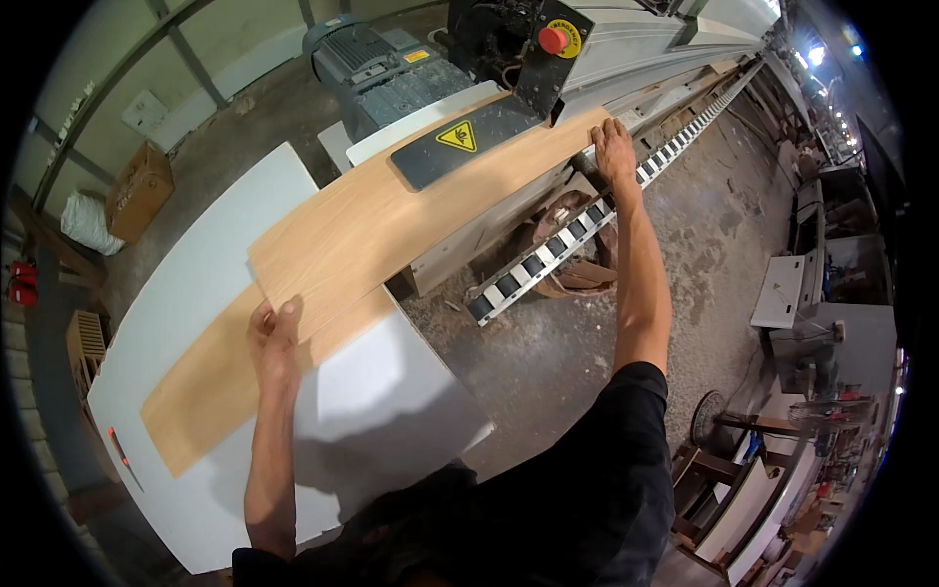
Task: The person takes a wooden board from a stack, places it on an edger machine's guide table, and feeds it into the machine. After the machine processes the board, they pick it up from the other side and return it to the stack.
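Observation:
A long, light wood-grain board (352, 235) slants across the machine's bed, passing under a black guard plate (421, 168) with a yellow warning triangle. My left hand (275, 338) pinches its near left end, thumb uppermost. At the far right end, my right hand (613, 152) curls its fingers over the board's edge. A second board (201, 406) of the same colour lies beneath the first, on a white panel (377, 391). The undersides of both grips are hidden.
A motor (362, 64) and a red emergency button (553, 40) stand beyond the guard. A roller rail (553, 248) runs along the machine's right side. A red-handled cutter (118, 446) lies at the panel's left edge. A cardboard box (140, 191) sits by the wall.

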{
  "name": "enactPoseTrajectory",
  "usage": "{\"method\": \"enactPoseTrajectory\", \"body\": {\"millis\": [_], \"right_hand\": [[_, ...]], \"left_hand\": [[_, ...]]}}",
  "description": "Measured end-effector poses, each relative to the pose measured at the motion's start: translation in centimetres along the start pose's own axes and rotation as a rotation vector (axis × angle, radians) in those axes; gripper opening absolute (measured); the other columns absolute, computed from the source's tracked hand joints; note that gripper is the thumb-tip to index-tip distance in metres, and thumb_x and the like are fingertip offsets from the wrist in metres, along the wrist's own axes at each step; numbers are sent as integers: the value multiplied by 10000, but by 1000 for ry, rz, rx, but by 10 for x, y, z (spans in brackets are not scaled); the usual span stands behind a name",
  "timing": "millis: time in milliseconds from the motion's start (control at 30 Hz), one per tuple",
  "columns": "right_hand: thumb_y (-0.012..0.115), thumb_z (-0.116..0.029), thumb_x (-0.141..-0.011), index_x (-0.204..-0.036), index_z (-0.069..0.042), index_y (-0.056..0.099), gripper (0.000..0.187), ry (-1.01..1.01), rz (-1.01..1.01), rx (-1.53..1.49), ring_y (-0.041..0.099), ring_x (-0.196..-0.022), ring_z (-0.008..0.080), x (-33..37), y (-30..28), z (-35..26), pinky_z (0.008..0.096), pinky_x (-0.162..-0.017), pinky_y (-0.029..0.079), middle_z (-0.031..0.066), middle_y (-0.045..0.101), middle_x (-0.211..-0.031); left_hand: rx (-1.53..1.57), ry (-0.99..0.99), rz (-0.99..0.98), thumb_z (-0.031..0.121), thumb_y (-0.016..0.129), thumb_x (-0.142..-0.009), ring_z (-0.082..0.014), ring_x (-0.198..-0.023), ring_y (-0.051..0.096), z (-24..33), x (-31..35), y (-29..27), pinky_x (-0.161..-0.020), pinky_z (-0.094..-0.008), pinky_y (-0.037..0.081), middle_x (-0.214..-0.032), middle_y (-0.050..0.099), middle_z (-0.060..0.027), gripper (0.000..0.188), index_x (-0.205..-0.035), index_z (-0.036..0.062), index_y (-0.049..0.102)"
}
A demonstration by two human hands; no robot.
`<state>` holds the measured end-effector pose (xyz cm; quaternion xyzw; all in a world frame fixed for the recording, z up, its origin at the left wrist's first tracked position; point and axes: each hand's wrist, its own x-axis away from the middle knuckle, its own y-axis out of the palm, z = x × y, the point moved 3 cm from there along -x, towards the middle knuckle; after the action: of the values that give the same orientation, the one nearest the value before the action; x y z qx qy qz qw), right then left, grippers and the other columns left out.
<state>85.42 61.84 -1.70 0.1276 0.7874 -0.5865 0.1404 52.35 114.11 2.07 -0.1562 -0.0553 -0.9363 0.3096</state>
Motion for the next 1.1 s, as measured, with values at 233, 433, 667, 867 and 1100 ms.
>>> {"method": "enactPoseTrajectory", "body": {"millis": [233,433,667,867,1100], "right_hand": [[457,-292,-894,-985,25,599,360,32,33,-127,537,-990,454,-10,7,-33,490,-881,420,288,595,-1009],[434,-285,-886,-840,9,608,345,-106,21,9,576,-837,454,24,10,-66,499,-788,433,272,618,-842],[494,-299,-877,-802,12,644,354,-194,-6,59,575,-782,462,107,-27,-146,497,-774,440,249,630,-774],[597,-360,-837,-780,43,649,410,-299,-201,-136,588,-768,404,199,-64,-253,460,-848,425,240,636,-769],[641,-446,-778,-982,98,606,582,-332,-493,-406,605,-898,418,249,-5,-335,443,-823,461,290,635,-916]], "left_hand": [[32,20,7,86,671,-825,-189,-1066,528,20,9,-37,-941,-315,394,-1165,570,-131,443,-1200,-71,496],[-28,91,8,49,624,-841,-167,-979,567,6,3,-95,-893,-296,419,-1084,627,-112,362,-1169,-83,548],[-96,102,105,116,675,-824,-130,-821,599,-2,22,-215,-733,-260,472,-960,660,-67,315,-1098,-27,615],[-408,69,300,219,697,-802,-157,-807,610,19,65,-334,-730,-270,474,-915,660,-108,379,-1082,-31,644],[-705,220,578,335,798,-696,-190,-820,617,-36,47,-480,-734,-303,486,-904,644,-176,644,-1097,-115,572]]}}
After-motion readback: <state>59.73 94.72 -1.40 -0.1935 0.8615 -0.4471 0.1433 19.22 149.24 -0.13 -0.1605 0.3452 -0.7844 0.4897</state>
